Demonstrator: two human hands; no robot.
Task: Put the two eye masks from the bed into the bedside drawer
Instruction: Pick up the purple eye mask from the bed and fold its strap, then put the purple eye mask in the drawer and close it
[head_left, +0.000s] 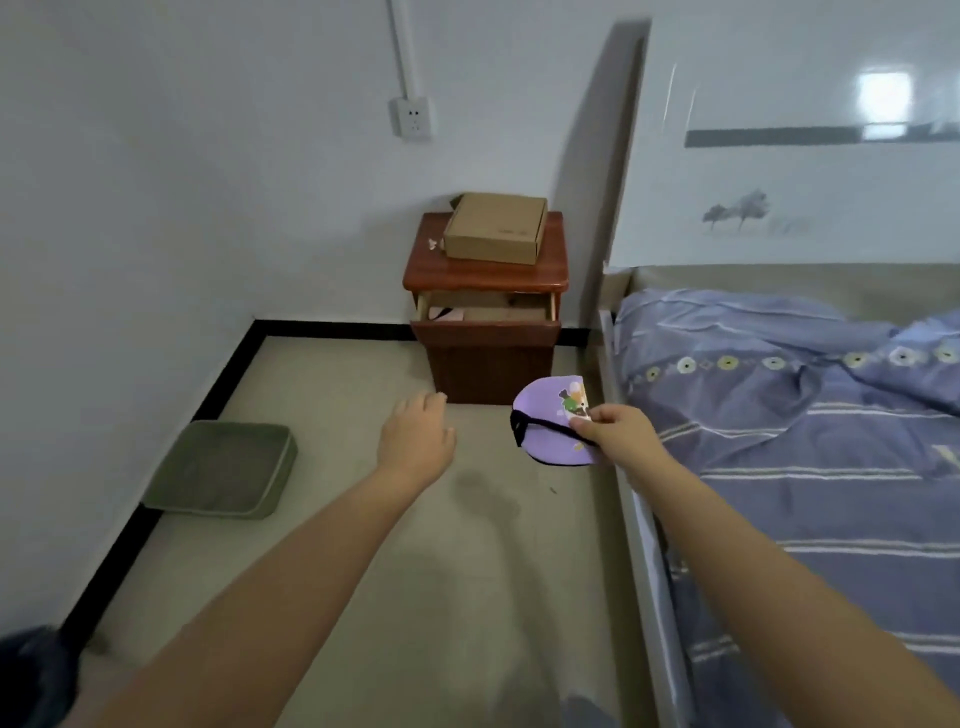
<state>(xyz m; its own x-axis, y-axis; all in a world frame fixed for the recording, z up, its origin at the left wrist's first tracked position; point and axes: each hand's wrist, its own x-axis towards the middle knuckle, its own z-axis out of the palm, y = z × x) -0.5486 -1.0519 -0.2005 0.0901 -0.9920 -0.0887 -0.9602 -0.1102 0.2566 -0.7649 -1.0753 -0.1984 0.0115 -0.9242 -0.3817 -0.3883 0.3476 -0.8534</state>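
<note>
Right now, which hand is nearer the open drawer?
Roughly level, the left slightly nearer. The left hand, empty, hovers below the drawer; the right hand holds the purple eye mask beside the bed.

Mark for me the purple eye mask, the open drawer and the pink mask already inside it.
purple eye mask (545, 415): head view, on its purple fabric left of the right hand.
open drawer (485, 332): head view, on its front panel.
pink mask (451, 314): head view, on its pink fabric at the drawer's left end.
</note>
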